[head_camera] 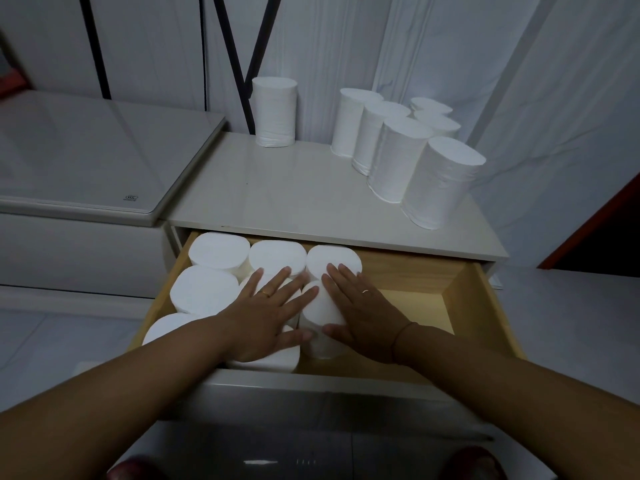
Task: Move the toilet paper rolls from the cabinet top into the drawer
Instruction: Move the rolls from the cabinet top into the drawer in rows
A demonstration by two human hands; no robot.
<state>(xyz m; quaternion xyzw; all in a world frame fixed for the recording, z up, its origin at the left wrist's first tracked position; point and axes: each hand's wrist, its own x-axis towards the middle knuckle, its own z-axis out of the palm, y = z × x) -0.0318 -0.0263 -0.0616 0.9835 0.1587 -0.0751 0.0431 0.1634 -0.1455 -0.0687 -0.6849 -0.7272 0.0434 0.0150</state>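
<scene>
Here, both hands lie flat: the left hand [266,317] and right hand [363,306] have fingers [277,282] straight and spread, pressing on roll tops and grasping nothing. Under the right palm and between the two thumbs stands one roll [318,315], upright and touching its neighbours to the left. Just beyond the fingertips sits a back row [277,254] of rolls; more are packed under and left of the left hand.

Right of the right hand the drawer [474,306] is bare wood, and that is where trouble would likely start. A lopsided push from the right palm could tip the roll into that gap, since nothing braces it there. Pressing hard could also squash the soft paper out of round, so later ones seat badly.

Farther out, well beyond the fingertips, a cluster [440,181] waits on the top [277,195], with a lone one [275,112] at the back. The nearest of the cluster stands close to the top's right front edge. A hasty reach could knock it off or topple those behind it.
</scene>
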